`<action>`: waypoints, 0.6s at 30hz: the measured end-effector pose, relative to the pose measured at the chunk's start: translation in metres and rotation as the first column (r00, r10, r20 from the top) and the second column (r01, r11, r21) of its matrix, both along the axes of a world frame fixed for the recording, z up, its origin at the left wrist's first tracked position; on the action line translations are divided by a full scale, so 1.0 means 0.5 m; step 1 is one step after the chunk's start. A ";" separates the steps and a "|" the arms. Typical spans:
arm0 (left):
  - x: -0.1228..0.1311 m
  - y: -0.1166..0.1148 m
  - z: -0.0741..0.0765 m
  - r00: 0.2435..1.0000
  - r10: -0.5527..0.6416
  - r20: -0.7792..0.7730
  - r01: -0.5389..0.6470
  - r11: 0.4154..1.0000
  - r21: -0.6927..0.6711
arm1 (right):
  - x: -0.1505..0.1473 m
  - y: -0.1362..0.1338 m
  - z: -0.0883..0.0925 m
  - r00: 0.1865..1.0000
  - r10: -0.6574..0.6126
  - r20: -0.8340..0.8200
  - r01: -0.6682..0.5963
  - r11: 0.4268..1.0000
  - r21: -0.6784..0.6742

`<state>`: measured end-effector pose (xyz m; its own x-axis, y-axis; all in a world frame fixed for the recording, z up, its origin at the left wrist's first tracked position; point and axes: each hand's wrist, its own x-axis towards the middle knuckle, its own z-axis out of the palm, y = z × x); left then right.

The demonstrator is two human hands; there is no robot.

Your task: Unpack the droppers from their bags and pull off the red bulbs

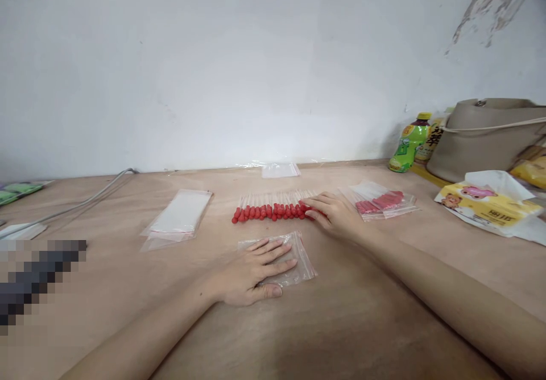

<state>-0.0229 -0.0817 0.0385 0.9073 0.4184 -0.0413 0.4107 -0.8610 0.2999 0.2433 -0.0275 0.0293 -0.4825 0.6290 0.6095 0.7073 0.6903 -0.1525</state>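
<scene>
My left hand (pixel 251 272) lies flat, fingers stretched out, on a small clear zip bag (pixel 298 257) on the wooden table (pixel 341 334). Just beyond it runs a row of thin clear droppers with red bulbs (pixel 267 209). My right hand (pixel 333 212) rests at the right end of that row, its fingers curled and touching the last red bulbs. Whether it grips one is hidden. To the right lie filled bags of red-bulb droppers (pixel 384 201).
A stack of empty clear bags (pixel 179 218) lies left of the row, another bag (pixel 279 169) by the wall. A green bottle (pixel 408 144), a beige handbag (pixel 486 138) and a yellow tissue pack (pixel 486 201) stand at the right. A grey cable (pixel 77 203) runs along the left.
</scene>
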 end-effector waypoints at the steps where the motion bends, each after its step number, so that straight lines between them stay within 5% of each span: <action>1: 0.000 0.000 0.001 1.000 0.000 0.005 0.000 1.000 -0.001 | -0.002 -0.017 0.000 0.998 0.005 -0.061 -0.008 0.999 -0.038; 4: 0.000 0.000 0.000 1.000 -0.001 0.009 0.001 1.000 0.006 | -0.014 -0.071 -0.012 0.980 0.100 -0.170 -0.131 0.976 -0.177; 8: 0.000 0.001 -0.005 1.000 -0.007 0.008 0.007 1.000 0.019 | -0.027 -0.113 -0.036 0.952 0.289 -0.099 -0.305 0.911 -0.277; 18: 0.000 -0.001 0.008 0.999 0.015 -0.044 -0.017 0.999 -0.045 | -0.011 -0.094 -0.049 0.962 0.272 -0.037 -0.273 0.933 -0.234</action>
<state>-0.0227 -0.0820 0.0423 0.8975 0.4295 -0.1003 0.4379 -0.8403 0.3197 0.2380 -0.0747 0.0046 -0.6531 0.5993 0.4630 0.4965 0.8005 -0.3358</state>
